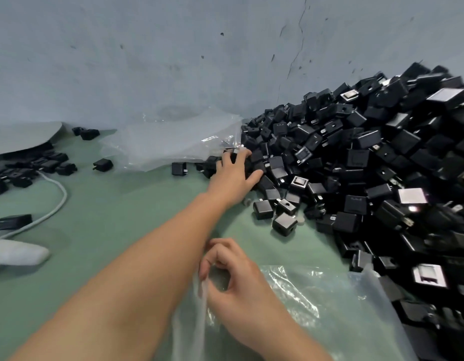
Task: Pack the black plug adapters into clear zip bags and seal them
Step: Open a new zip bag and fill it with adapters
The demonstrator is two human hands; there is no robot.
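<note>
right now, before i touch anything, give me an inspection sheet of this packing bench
surface: green table cover, bare in the middle.
job's things: pile of black plug adapters at right, against the wall; clear zip bag at the front; loose adapters at left.
clutter: clear plastic by the wall; grey sheet over some adapters; white object at left edge, unclear what.
grippers: left hand on the pile's edge, grip hidden; right hand pinches the clear zip bag's edge.
cables: white cable curving at left.
surroundings: cracked, marked grey-blue wall.
</note>
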